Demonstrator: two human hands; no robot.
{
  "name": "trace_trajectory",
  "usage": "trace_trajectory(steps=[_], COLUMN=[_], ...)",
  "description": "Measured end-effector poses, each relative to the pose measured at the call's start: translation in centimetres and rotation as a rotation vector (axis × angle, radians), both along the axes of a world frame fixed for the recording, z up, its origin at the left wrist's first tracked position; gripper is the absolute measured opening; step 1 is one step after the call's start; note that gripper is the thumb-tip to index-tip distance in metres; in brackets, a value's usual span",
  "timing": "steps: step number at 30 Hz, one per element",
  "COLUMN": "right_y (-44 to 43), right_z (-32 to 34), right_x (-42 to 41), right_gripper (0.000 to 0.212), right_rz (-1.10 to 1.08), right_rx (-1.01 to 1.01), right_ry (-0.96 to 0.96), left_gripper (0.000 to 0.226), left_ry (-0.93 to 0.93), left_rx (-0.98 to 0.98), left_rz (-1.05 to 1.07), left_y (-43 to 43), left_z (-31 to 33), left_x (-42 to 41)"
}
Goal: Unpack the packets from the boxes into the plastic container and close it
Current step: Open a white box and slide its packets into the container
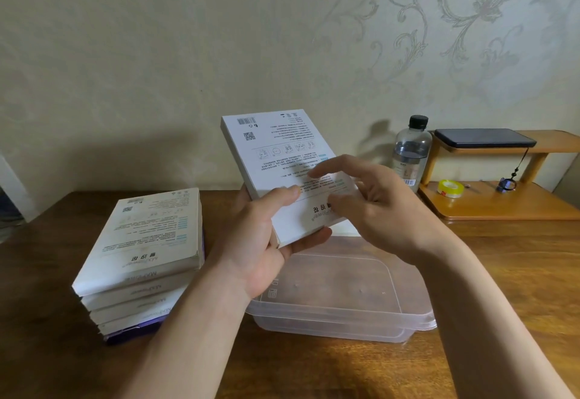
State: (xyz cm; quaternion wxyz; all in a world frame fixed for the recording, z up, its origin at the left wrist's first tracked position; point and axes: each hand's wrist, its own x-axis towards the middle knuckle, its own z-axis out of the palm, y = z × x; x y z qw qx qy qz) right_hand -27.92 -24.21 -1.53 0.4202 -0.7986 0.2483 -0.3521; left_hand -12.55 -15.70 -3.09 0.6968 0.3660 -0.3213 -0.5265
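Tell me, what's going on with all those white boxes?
A person is unpacking. The left hand grips one white box by its near end, above the clear container, and the right hand touches its printed face with its fingertips. A stack of more boxes waits on the table to the left. No packets show in the container.

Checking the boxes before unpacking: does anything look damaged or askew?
The stack of boxes on the left is staggered, and its top box has a crumpled near-right corner. The held box in the left hand looks intact.
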Motion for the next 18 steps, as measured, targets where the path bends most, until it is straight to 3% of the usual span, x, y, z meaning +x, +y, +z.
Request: trace_trajectory(steps=[11, 18], right_y=[0.5, 0.5], right_z=[-0.5, -0.8], right_x=[1.1, 1.6], right_gripper=[0.009, 0.014], right_rz=[-0.219, -0.212], right_rx=[-0.207, -0.323], right_ry=[0.021, 0.024], left_gripper=[0.039, 0.037], left_ry=[0.002, 0.001], left_rx=[0.007, 0.003], left_rz=[0.015, -0.003], left_y=[0.0, 0.1], left_z=[0.2, 0.4], left_x=[0.3, 0.3])
